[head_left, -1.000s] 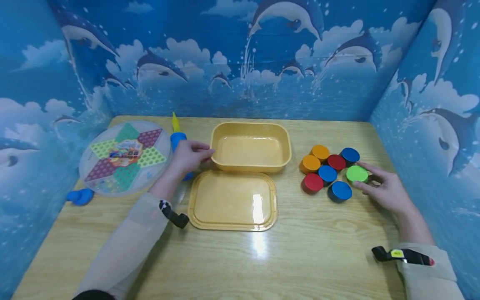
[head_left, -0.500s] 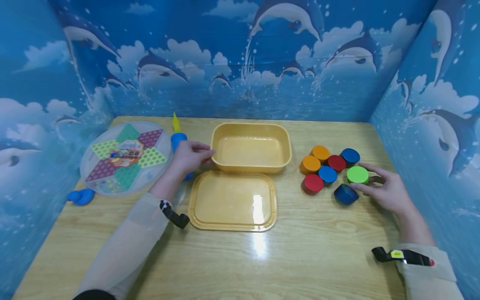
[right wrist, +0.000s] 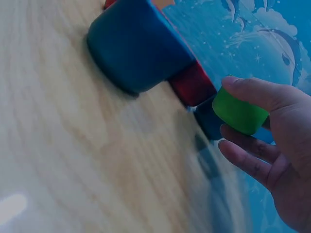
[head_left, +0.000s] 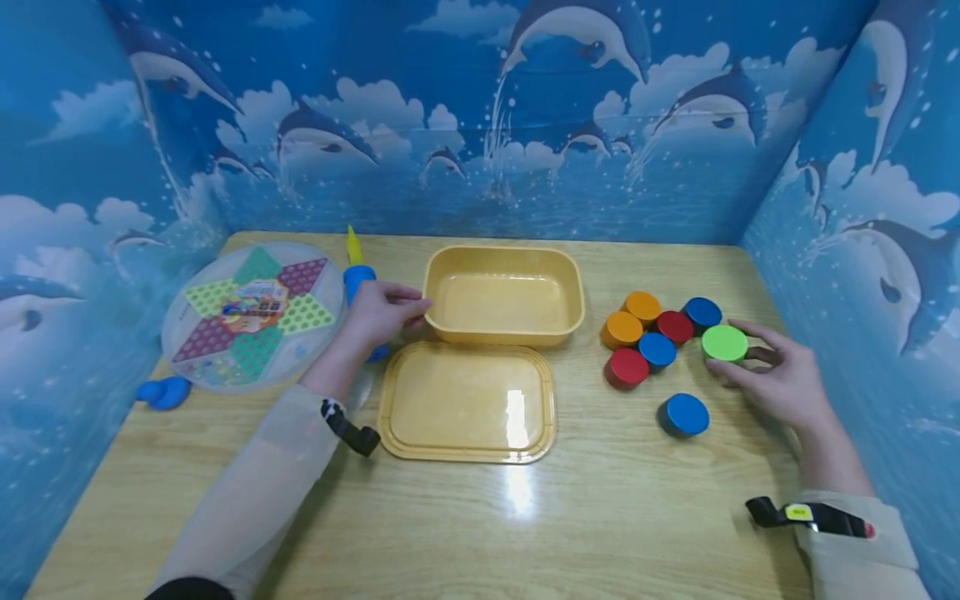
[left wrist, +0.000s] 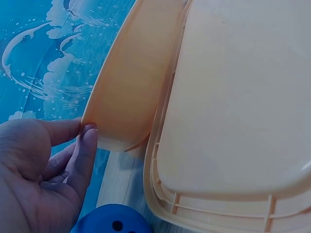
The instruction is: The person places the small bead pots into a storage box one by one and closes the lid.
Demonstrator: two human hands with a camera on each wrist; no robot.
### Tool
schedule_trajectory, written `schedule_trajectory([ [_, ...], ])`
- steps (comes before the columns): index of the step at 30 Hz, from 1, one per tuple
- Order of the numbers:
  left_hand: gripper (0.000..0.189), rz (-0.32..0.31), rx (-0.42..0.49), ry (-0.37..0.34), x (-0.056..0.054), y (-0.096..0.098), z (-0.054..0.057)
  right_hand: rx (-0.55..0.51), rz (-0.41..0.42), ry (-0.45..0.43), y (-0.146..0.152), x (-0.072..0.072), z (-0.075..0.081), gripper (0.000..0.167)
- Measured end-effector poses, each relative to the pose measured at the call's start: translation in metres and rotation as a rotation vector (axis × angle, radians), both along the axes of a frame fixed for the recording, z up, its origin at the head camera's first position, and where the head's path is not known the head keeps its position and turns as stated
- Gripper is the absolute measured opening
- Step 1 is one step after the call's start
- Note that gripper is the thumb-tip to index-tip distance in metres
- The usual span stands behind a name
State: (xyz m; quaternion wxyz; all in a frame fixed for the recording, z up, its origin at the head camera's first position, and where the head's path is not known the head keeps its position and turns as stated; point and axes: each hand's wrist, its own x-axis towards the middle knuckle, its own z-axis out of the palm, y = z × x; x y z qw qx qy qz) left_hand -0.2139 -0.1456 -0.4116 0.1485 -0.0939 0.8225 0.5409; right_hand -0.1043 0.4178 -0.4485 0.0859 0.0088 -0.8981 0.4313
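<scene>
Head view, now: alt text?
A person's right hand pinches a round green block beside a cluster of blue, red and orange blocks, while the left hand grips a yellow tub by its rim. A yellow lid lies in front of the tub on the wooden table, with a round game board at left.

Your head view looks forward and down from above; close in, your left-wrist view shares its yellow rectangular plastic box (head_left: 504, 305), your right-wrist view its bright-green cylindrical block (head_left: 724, 343).
</scene>
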Motion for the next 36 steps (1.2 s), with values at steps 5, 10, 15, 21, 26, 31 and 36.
schedule_trajectory([
  [5,0.035,0.007,0.005,-0.006,-0.001,0.001,0.000,-0.007,0.028,0.063,-0.008,-0.003,0.015,0.068],
  [10,0.036,0.005,0.015,-0.002,0.000,0.000,0.000,-0.036,0.094,0.110,-0.020,-0.007,0.032,0.069],
  [15,0.036,0.006,0.015,-0.002,0.000,-0.001,0.000,-0.035,0.133,0.116,-0.033,-0.013,0.050,0.065],
  [21,0.037,0.005,0.011,-0.009,0.001,0.000,0.002,-0.031,0.152,0.089,-0.050,-0.021,0.068,0.061],
  [26,0.036,0.003,0.018,-0.010,0.001,0.000,0.001,-0.052,0.199,0.077,-0.066,-0.030,0.078,0.060],
  [31,0.036,0.002,0.016,-0.017,0.001,0.001,0.001,-0.073,0.250,0.073,-0.083,-0.038,0.087,0.060],
  [36,0.035,0.007,0.023,-0.022,0.000,0.001,0.002,-0.075,0.292,0.075,-0.102,-0.048,0.094,0.056],
])
